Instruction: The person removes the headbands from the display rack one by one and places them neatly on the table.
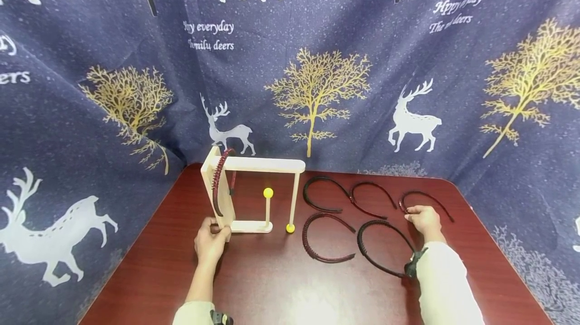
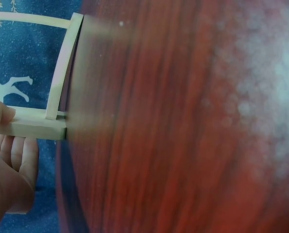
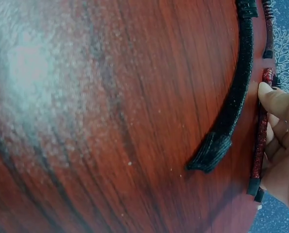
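Observation:
My left hand [image 1: 211, 243] grips the lower edge of a pale wooden stand [image 1: 265, 165], which rests on its side. In the left wrist view, the thumb lies on top of the wooden board [image 2: 35, 127] with the fingers beneath. A dark red toothed headband [image 1: 217, 179] hangs around the stand's upper bar, near the upright board. At the table's right, my right hand [image 1: 425, 220] pinches a dark red headband [image 1: 428, 194]. The right wrist view shows the thumb against this glittery red band [image 3: 261, 141]; the fingers behind it are partly hidden.
Several other headbands lie between the stand and my right hand: a black one [image 1: 321, 208], a dark red one [image 1: 366, 212], another dark red one [image 1: 309, 244] and a black one [image 1: 378, 265]. Yellow balls [image 1: 268, 193] tip the stand's rods. A patterned cloth backs the brown table [image 1: 272, 284].

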Demonstrator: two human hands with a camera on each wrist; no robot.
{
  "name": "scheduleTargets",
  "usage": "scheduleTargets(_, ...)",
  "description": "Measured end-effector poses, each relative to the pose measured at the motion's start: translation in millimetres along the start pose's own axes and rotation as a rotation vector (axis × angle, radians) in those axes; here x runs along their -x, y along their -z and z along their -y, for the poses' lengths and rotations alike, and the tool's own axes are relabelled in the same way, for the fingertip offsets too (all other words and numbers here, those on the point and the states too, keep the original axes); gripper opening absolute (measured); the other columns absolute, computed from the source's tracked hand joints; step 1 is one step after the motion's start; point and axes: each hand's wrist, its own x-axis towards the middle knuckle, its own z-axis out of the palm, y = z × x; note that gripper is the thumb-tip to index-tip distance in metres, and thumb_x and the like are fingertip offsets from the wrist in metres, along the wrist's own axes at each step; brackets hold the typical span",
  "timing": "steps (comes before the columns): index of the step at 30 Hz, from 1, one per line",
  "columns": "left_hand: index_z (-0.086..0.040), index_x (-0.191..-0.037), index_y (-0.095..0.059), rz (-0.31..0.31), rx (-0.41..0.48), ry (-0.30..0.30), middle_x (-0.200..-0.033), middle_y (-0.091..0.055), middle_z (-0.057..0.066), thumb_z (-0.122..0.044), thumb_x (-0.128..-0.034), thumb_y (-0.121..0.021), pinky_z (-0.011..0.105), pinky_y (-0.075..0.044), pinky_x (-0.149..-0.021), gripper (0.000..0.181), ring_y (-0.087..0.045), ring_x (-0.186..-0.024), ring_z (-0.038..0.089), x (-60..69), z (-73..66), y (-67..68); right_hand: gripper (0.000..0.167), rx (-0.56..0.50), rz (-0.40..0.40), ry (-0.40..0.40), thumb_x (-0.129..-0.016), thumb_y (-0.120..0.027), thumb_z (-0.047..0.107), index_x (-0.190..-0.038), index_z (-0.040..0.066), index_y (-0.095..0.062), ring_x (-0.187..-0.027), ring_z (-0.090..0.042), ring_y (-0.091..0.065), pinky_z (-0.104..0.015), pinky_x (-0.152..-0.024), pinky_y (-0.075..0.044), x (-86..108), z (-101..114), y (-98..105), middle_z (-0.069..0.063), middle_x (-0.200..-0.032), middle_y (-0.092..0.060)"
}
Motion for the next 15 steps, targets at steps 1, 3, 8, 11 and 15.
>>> scheduleTargets(1, -0.011, -0.097, -0.059, -0.002, 0.001, 0.0, -0.087, -0.066, 0.009, -0.015, -0.0713, -0.066, 0.046, -0.034, -0.079, 0.027, -0.057, -0.088, 0.03, -0.1, -0.4, -0.3, 0.032, 0.005, 0.006, -0.02, -0.08, -0.066, 0.018, -0.107, 0.001, -0.065, -0.107, -0.05, -0.046, -0.058, -0.08, -0.036, 0.1, 1, 1, -0.025, -0.117, -0.056)
scheduleTargets(3, -0.011, -0.097, -0.059, 0.002, 0.002, 0.002, -0.087, -0.066, 0.009, -0.015, -0.0715, -0.066, 0.046, -0.034, -0.078, 0.027, -0.057, -0.087, 0.03, -0.3, -0.9, -1.0, 0.034, 0.005, 0.009, -0.057, -0.081, -0.065, 0.021, -0.11, 0.002, -0.064, -0.109, -0.052, -0.043, -0.06, -0.079, -0.034, 0.8, 3, 2, -0.025, -0.122, -0.053)
scheduleTargets(8, -0.011, -0.098, -0.058, 0.013, 0.004, 0.007, -0.087, -0.065, 0.01, -0.017, -0.0725, -0.067, 0.046, -0.034, -0.078, 0.028, -0.056, -0.087, 0.031, -0.6, -0.4, -1.7, 0.037, -0.075, -0.097, -0.071, -0.083, -0.064, 0.021, -0.114, 0.002, -0.062, -0.11, -0.049, -0.043, -0.059, -0.085, -0.032, 5.9, 15, 4, -0.024, -0.121, -0.055)
scheduleTargets(11, -0.01, -0.098, -0.058, 0.002, 0.0, -0.001, -0.087, -0.065, 0.01, -0.017, -0.0727, -0.067, 0.048, -0.034, -0.077, 0.028, -0.056, -0.087, 0.032, -0.5, -0.2, -0.3, 0.038, -0.173, -0.172, -0.064, -0.083, -0.065, 0.019, -0.116, 0.001, -0.062, -0.111, -0.043, -0.047, -0.051, -0.092, -0.033, 12.4, 26, 4, -0.023, -0.116, -0.059)
scheduleTargets(15, -0.01, -0.098, -0.058, 0.003, -0.009, -0.011, -0.087, -0.065, 0.01, -0.017, -0.0733, -0.068, 0.048, -0.034, -0.077, 0.027, -0.057, -0.087, 0.033, -0.6, 0.2, 0.0, 0.038, -0.299, -0.212, -0.086, -0.084, -0.066, 0.018, -0.117, 0.0, -0.061, -0.116, -0.035, -0.046, -0.045, -0.096, -0.031, 24.7, 38, 4, -0.022, -0.117, -0.059)
